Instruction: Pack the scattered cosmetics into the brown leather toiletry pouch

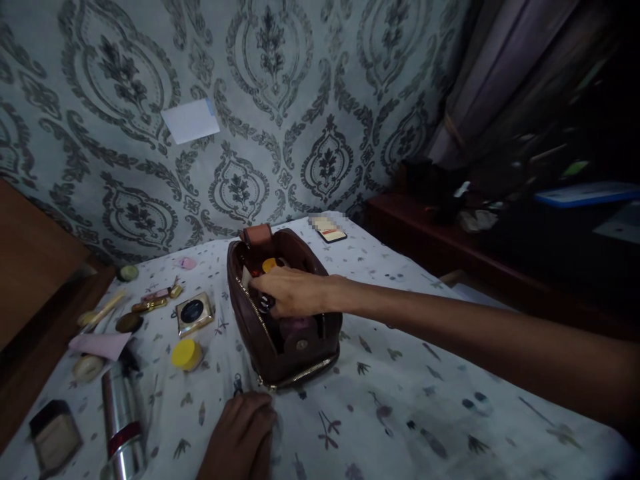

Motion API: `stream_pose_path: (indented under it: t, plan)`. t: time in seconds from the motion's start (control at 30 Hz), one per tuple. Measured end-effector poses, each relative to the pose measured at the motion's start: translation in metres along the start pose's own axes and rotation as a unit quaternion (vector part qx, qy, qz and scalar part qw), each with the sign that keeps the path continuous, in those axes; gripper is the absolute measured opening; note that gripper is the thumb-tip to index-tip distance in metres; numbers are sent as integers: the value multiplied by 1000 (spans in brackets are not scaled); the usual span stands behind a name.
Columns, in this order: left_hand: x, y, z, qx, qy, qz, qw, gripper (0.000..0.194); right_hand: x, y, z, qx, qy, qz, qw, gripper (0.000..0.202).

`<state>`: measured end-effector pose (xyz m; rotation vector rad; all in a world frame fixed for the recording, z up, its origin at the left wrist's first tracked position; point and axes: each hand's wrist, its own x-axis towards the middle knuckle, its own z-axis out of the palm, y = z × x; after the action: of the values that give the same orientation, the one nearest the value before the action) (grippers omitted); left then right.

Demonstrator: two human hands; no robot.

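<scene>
A dark brown zip-up toiletry bag point(245, 320) stands unzipped on the bed, its opening facing up. My right hand point(293, 290) reaches into it from the right, fingers bent down and closed. A dark, shiny item shows by the fingertips, too unclear to name. Inside the bag, a round yellow lid point(270, 264) is visible beyond the hand. My left hand point(240, 430) rests on the sheet in front of the bag, fingers curled together, with nothing seen in them. Left of the bag lie a yellow-lidded jar point(187, 354) and a square gold compact point(194, 313).
A silver cylinder with a red band point(121, 420), a pink tube point(101, 345), a dark-capped bottle point(55, 437) and several small cosmetics lie at left. A phone point(332, 233) lies behind the bag. A patterned wall point(270, 167) backs the bed; a dark red ledge point(410, 227) stands right.
</scene>
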<state>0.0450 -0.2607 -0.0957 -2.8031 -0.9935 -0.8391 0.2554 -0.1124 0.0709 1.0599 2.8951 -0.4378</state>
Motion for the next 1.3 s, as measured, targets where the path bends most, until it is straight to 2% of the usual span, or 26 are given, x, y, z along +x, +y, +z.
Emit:
stream_pose_path:
  t: [0.1,0.23,0.73,0.9,1.07,1.2,1.3]
  plan:
    - [-8,-5,4,1,-26,2,1000,27,-1,-1,0,-11,13,22,1000,32]
    - [-11,-8,7,1,-21,6,1000,26,-3,-2,-2,3,13,41,999,38]
    - [-16,-12,17,15,-25,19,999,25,-4,-3,-7,0,-1,82,997,36]
    - [-9,-7,11,-6,-11,5,1000,24,-6,-1,-9,-13,-6,75,997,32]
    - [4,3,0,-25,-3,-11,1000,26,-17,-16,-10,-50,70,77,993,16]
    - [7,13,-6,-40,-25,-55,997,25,-28,-36,-7,-4,78,72,994,17]
    - [6,20,-9,-48,-34,-92,994,24,-33,-42,-2,43,94,55,993,19]
